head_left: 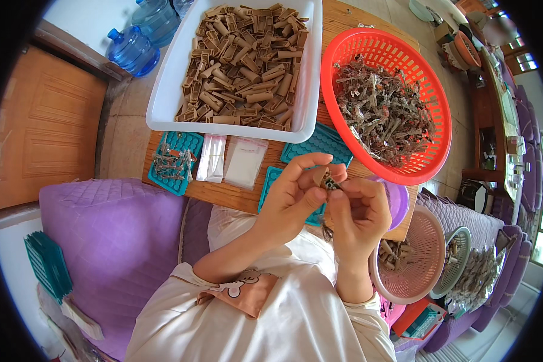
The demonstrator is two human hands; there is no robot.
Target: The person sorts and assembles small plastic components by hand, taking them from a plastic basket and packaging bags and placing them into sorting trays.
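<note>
Above the table's near edge, my left hand (297,196) pinches a small tan plastic shell (321,175) between thumb and fingers. My right hand (363,211) is closed beside it, gripping a small dark circuit board (330,183) against the shell. Thin wires seem to hang below the right fingers, partly hidden. Behind the hands lie teal ridged trays (318,145). A white tub (311,123) heaped with similar tan shells (247,66) stands at the back. To its right, a red basket (443,136) holds tangled wired parts (386,111) in clear wrapping.
On the wooden table (214,194), left, are a teal tray with metal pieces (174,161) and clear plastic bags (245,161). A purple bowl (399,202), a pink basket (431,253) and a green basket (463,241) stand at right. Water jugs (133,53) stand far left, beyond a purple seat (108,241).
</note>
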